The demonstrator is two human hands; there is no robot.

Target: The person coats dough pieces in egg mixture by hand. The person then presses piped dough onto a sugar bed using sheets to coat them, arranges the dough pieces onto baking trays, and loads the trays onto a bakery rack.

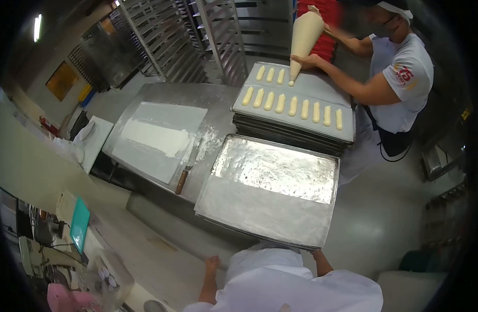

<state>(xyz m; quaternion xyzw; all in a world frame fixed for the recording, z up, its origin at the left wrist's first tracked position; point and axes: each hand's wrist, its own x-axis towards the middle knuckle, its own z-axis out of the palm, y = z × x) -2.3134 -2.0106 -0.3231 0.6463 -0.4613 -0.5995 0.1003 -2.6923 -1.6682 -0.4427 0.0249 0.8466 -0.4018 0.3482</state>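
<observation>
Two bare hands: right hand (318,255) at half-papered baking tray (273,200), left hand (212,262) apart from it, both sets of fingers unclear.

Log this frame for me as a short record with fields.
Left hand: lowered, holding nothing visible
Right hand: at the near edge of the front tray
Front tray: far part bare, near part under a pale sheet
Co-worker: holds a piping bag over pale strips
Side table: white powder on paper, brown-handled tool
</observation>
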